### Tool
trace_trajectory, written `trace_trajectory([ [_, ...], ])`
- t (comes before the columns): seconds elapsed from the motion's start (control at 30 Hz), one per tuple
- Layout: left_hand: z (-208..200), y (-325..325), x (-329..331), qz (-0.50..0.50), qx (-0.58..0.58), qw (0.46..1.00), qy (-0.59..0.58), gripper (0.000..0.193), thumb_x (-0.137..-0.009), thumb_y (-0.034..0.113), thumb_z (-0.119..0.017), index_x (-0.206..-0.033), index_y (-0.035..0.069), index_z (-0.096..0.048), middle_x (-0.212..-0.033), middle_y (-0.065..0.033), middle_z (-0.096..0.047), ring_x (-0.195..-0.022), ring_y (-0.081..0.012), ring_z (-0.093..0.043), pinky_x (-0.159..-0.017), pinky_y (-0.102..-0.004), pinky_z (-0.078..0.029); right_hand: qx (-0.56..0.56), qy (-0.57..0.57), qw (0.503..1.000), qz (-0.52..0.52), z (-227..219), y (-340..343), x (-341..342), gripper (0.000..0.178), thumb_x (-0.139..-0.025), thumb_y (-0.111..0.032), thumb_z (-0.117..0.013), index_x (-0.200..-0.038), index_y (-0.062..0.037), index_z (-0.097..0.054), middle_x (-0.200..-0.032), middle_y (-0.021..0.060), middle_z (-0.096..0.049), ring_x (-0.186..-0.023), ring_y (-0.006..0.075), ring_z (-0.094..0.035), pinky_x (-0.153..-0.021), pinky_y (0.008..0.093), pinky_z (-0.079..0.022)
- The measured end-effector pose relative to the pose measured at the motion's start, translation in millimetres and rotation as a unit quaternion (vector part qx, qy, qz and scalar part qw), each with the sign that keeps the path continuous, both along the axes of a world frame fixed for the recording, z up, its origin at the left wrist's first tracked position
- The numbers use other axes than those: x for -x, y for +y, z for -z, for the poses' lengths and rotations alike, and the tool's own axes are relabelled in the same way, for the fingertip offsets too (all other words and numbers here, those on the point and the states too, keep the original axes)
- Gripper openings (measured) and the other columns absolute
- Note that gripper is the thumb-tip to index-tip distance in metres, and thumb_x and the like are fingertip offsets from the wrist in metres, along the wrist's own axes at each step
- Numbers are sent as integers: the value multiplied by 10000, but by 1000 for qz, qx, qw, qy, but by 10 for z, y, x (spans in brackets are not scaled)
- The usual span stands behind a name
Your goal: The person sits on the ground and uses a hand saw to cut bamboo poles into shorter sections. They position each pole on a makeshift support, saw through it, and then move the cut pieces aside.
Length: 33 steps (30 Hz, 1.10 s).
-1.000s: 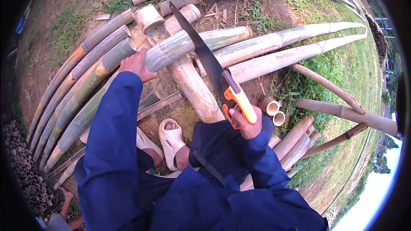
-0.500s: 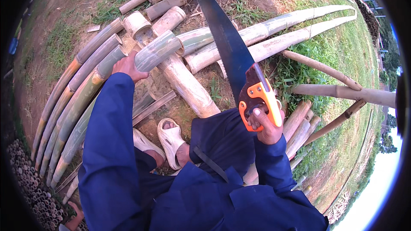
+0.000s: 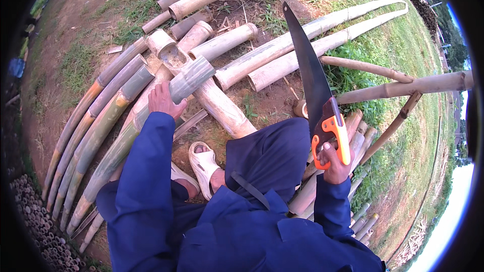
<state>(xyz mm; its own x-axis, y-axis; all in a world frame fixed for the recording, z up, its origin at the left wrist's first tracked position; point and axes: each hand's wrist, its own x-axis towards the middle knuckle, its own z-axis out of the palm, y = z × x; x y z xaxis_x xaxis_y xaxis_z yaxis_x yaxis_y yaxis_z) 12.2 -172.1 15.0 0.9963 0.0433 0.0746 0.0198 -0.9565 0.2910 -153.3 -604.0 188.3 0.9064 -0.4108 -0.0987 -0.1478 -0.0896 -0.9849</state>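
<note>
Saw (image 3: 312, 75) has swung right, blade toward 1 o'clock; right hand (image 3: 335, 165) has fingers curled round its handle (image 3: 343, 136). Left hand (image 3: 165, 100) straddles the pole (image 3: 193, 78) at 10, thumb opposite. Looks stiff, smooth, hefty; I'd grip around it mid-length. Notched log (image 3: 225, 108) near 11: sawdust, maybe, in its hollow (image 3: 176, 58).

The saw blade (image 3: 311, 65) looks metal, its handle (image 3: 344, 141) plastic, the bamboo (image 3: 191, 79) scuffed.
</note>
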Motion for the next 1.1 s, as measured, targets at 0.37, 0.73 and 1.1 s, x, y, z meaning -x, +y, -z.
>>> trace_trajectory([
  [0.37, 377, 809, -639, -2, 368, 860, 354, 878, -696, 491, -910, -1362, -24, -660, -1245, -184, -721, -1149, -273, -670, -1033, -376, -469, 64, 16, 995, -70, -218, 107, 92, 141, -915, -55, -708, -811, -3, -629, -630, 33, -597, -523, 111, -562, -518, 257, -454],
  [0.73, -88, -290, 407, -10, 16, 995, 102, 869, -653, 546, -930, -1251, 49, -540, -1183, -159, -615, -1156, -347, -584, -1026, -452, -431, 81, 67, 981, -162, -302, 352, 37, 129, -921, -57, -752, -1002, 31, -703, -722, 23, -646, -602, 87, -588, -564, 242, -459],
  [1.1, 331, -619, 979, -18, -77, 994, -80, 804, -662, 503, -914, -1232, 81, -534, -1210, -111, -548, -1161, -308, -512, -1025, -451, -384, 171, 63, 943, -279, -627, 177, -33, 361, -905, 10, -746, -1262, 49, -707, -1041, 79, -779, -929, 113, -709, -841, 258, -548],
])
